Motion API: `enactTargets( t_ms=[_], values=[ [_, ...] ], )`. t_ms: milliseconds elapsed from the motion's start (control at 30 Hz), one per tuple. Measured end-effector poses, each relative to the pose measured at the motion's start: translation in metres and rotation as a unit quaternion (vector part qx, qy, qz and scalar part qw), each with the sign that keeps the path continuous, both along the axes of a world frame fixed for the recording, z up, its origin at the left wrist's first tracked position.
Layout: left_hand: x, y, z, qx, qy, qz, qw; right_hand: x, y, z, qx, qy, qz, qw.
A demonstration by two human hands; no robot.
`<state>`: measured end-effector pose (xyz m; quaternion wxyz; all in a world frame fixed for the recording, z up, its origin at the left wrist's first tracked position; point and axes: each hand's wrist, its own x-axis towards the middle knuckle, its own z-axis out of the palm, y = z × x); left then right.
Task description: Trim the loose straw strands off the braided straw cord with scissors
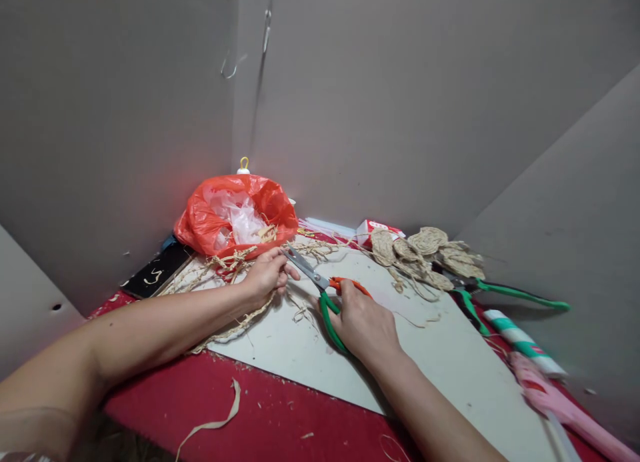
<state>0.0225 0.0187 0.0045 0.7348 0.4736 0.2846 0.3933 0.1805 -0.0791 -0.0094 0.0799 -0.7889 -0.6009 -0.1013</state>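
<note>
My right hand [369,321] grips scissors [311,270] with one green and one orange handle loop. The blades point up and left, their tips at the fingers of my left hand [266,275]. Those left fingers are closed in a pinch on a braided straw cord [247,325], which trails beneath my forearm. The exact spot between the fingertips is too small to make out. Loose straw strands [303,310] lie on the white board [420,359] under both hands. Beyond my left hand sits an orange-red plastic bag [197,215] with clear plastic and straw bits inside.
Coiled straw pieces [425,242] lie at the right rear, beside green-handled pliers [525,294]. A striped roll [525,342] and a pink glue gun [570,405] line the right edge. A black flat object [157,272] lies left. Grey panels [400,102] enclose the red table [225,395].
</note>
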Motion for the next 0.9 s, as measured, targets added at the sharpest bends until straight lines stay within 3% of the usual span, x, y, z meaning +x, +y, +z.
enactTargets(
  t_ms=[167, 567, 900],
  values=[
    [0.0, -0.001, 0.0, -0.003, -0.009, -0.006, 1.0, 0.002, 0.001, -0.001, 0.026, -0.026, -0.017, 0.999],
    [-0.001, -0.004, 0.005, -0.029, -0.025, -0.016, 0.999, 0.002, 0.002, 0.003, -0.012, -0.022, -0.048, 0.999],
    [-0.002, 0.007, 0.002, -0.091, -0.039, -0.007, 0.995, 0.003, 0.002, -0.003, 0.017, -0.089, -0.038, 0.995]
  ],
)
